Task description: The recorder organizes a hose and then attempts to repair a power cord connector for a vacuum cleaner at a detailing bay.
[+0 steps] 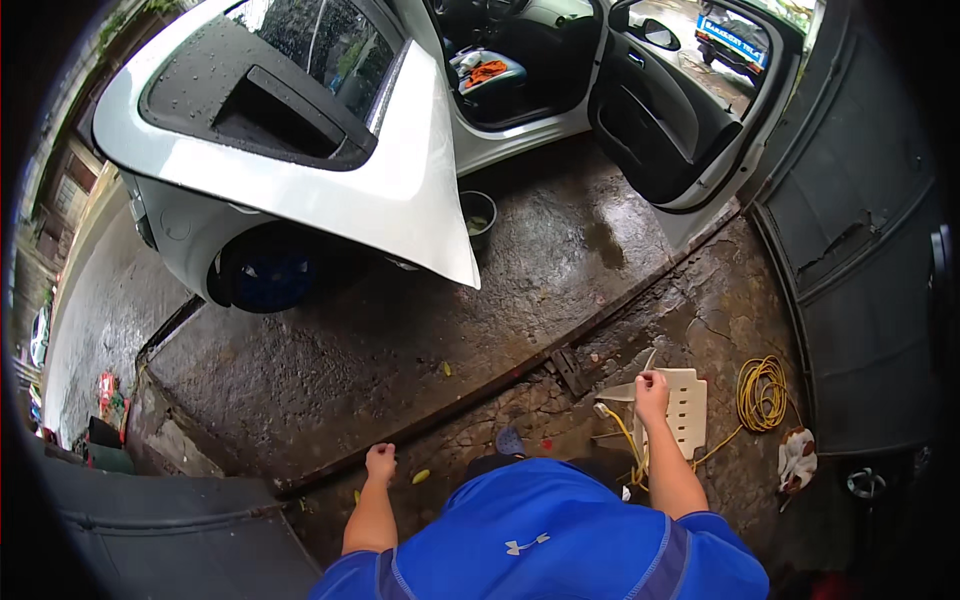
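Observation:
My left hand (380,462) hangs over the wet ground at the lower left, its fingers curled in, with nothing visible in them. On the right, my right hand (652,393) is closed in a pinch. A thin pale strip (650,358) sticks up past its fingertips; its kind is not clear. Below that hand stands a beige slotted plastic chair (688,412), partly covered by my forearm. Ahead is a white car (420,150) with its rear door (300,190) and front door (670,110) swung open. Neither hand touches the car.
A dark bucket (478,214) stands beside the car under the rear door's edge. Coiled yellow cord (762,393) lies to the right, near a brown-and-white animal (797,460). A raised concrete edge (450,415) crosses the ground. Grey metal gates (860,250) flank both sides.

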Tool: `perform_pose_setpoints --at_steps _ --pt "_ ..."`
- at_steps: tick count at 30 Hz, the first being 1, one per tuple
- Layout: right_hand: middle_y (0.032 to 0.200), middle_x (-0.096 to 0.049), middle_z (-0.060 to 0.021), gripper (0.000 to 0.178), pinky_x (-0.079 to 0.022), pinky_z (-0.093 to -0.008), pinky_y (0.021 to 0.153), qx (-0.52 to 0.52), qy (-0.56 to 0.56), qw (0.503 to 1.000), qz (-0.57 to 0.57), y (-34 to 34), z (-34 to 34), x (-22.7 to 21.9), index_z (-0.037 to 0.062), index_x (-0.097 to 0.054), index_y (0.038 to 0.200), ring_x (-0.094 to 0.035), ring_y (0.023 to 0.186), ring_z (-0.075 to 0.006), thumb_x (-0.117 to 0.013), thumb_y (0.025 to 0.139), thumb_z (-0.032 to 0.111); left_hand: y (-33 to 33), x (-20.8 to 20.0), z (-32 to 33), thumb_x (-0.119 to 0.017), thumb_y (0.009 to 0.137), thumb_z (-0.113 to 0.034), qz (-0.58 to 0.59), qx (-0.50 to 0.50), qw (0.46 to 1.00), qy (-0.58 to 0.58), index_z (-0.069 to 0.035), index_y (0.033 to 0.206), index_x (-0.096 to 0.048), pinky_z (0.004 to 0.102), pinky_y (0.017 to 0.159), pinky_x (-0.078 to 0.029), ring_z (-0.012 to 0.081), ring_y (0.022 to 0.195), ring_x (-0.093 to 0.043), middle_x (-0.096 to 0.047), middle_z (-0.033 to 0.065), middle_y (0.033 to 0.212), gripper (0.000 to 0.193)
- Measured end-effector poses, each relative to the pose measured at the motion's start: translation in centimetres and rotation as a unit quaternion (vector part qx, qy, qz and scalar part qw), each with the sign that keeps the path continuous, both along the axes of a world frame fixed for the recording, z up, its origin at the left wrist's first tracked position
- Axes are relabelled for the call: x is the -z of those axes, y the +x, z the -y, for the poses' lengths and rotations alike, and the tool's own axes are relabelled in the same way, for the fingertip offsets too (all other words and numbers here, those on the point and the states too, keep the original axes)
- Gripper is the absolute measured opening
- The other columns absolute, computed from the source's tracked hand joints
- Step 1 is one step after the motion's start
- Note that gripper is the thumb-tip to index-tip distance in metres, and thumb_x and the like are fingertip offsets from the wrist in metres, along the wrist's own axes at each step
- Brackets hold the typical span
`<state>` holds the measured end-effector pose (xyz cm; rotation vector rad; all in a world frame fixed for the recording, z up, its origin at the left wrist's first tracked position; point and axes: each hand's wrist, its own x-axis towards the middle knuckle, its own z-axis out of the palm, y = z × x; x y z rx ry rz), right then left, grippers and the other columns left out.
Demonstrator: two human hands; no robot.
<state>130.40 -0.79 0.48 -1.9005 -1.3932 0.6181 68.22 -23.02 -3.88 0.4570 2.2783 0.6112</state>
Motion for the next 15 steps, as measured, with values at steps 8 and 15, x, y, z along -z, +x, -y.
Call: perform_pose_setpoints --at_steps 8,15 --pt "0.117 -0.064 -0.0191 0.024 -0.048 -0.0458 0.102 -0.179 -0.157 0.969 0.067 -11.7 -0.2 0.4 0.0092 -0.073 0.107 -0.059 0.116 -0.0387 -0.071 0.09 0.027 1.2 1.9 -1.8 -0.065 0.102 -0.031 0.141 -0.118 0.976 -0.12 -0.008 0.12 -0.064 0.0376 0.056 -0.05 0.0191 0.071 -0.065 -0.068 0.0047 0.091 0.029" --pt "0.129 -0.062 -0.0193 0.042 -0.045 -0.0486 0.109 -0.283 -0.355 0.885 0.103 -12.9 -10.8 2.2 0.0164 -0.071 0.124 -0.057 0.126 -0.04 -0.067 0.093 0.044 11.8 2.7 -15.0 -0.068 0.101 -0.028 0.133 0.344 0.926 -0.084 -0.004 0.123 -0.069 0.0386 0.079 -0.057 0.0247 0.092 -0.073 -0.074 0.013 0.11 0.033"
